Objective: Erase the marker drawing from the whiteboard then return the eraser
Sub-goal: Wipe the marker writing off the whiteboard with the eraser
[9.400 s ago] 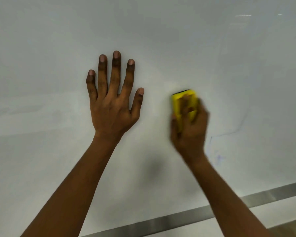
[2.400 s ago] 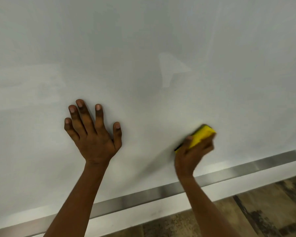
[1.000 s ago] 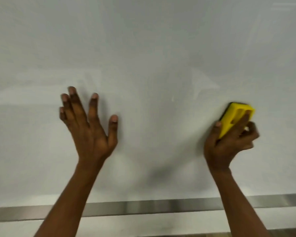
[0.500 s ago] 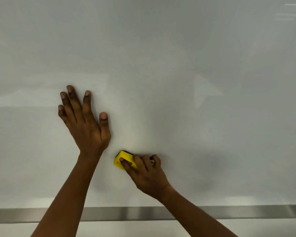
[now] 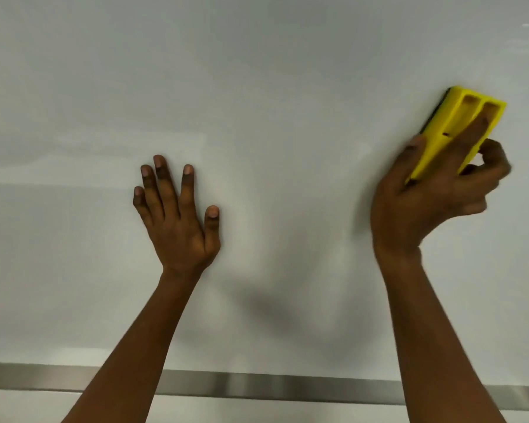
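From the head view, a yellow plastic eraser (image 5: 458, 123) is gripped in the right hand (image 5: 434, 203): the thumb is clamped on its left side, one finger is laid along its back, and the other fingers are curled round its right side. It is seen as a hard rectangular block, two long slots moulded into the back, a dark pad on the face turned to the whiteboard (image 5: 272, 117). Whether the pad is pressed flat cannot be told. Its long axis is tilted, running from the palm up and to the right, the free end pointed away from the wrist.

The board is smooth, glossy and pale grey, with soft reflections. Wide bare surface is left above the grip and to its left. Well to the left of the grip and lower, the left hand (image 5: 177, 221) is laid on the board, fingers straight and spread, nothing held. Far below the grip, the board's lower edge is marked by a brushed metal strip (image 5: 257, 384).
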`<state>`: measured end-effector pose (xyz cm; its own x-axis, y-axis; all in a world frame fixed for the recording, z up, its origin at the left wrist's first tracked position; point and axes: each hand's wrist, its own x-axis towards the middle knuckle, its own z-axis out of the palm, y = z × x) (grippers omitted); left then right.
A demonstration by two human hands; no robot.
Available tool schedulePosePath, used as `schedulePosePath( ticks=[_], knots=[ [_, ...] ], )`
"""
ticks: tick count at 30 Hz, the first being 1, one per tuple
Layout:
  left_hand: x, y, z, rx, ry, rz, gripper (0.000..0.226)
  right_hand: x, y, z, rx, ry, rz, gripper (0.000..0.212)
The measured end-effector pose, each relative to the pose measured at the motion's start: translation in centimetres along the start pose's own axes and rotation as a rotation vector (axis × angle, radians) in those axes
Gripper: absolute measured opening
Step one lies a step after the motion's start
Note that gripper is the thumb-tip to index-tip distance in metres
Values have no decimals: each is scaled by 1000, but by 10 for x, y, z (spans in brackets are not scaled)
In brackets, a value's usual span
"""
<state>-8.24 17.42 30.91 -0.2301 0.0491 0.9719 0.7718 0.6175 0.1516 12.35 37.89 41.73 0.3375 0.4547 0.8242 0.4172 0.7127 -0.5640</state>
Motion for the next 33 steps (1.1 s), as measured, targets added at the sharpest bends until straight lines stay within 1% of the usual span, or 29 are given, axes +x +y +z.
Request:
schedulePosePath(
  ticks=[1,2,4,6,7,8,10,12,14,15,17,19,20,21,22,23,25,27,29,30,31,32,33],
  knots=[
    [0,0,0,0,0,-3,66,-7,-10,1,4,-21,-47,61],
    [1,1,0,1,-1,-6,66,-20,-21,1,24,-65,-147,61],
    [0,1,-1,-6,-7,-15,65,-62,-37,0,88,-205,-443,58],
    [1,0,-3,-25,-21,-19,64,-102,-46,0,80,-305,-749,51],
    [1,0,-5,-41,-33,-19,64,-114,-48,1,69,-318,-832,50],
    [1,-1,-7,-63,-51,-21,63,-121,-49,2,67,-320,-866,49],
    [1,-2,-13,-120,-82,-20,62,-121,-48,3,75,-309,-870,50],
    [3,-3,-20,-158,-105,-16,63,-105,-42,3,66,-281,-825,52],
    [11,-8,-26,-162,-95,-17,65,-70,-27,3,17,-205,-669,53],
    [18,-12,-29,-154,-74,-18,66,-47,-17,4,-5,-148,-531,55],
    [37,-22,-33,-137,-26,-21,66,4,-1,6,-3,-43,-172,61],
    [58,-28,-34,-139,8,-24,66,43,4,7,65,41,170,64],
    [67,-29,-33,-151,21,-26,66,54,0,8,96,66,266,64],
    [76,-27,-32,-166,29,-31,66,58,-6,9,112,77,295,64],
    [82,-25,-29,-172,31,-36,65,57,-15,9,118,74,266,64],
    [86,-23,-27,-163,32,-45,65,50,-26,9,119,56,199,64],
    [90,-19,-22,-116,57,-56,65,27,-51,9,129,-2,-6,62],
    [88,-19,-18,-97,88,-47,64,-5,-73,11,152,-102,-261,60],
    [87,-23,-17,-99,103,-29,64,-39,-92,13,147,-208,-565,59],
    [87,-25,-16,-98,103,-20,63,-52,-97,12,130,-243,-710,58],
    [87,-26,-16,-91,101,-13,64,-60,-100,12,109,-265,-817,55],
    [87,-27,-16,-84,99,-8,64,-63,-99,12,88,-271,-876,53],
    [87,-27,-16,-78,98,-5,65,-59,-96,12,76,-262,-896,53]
  ],
)
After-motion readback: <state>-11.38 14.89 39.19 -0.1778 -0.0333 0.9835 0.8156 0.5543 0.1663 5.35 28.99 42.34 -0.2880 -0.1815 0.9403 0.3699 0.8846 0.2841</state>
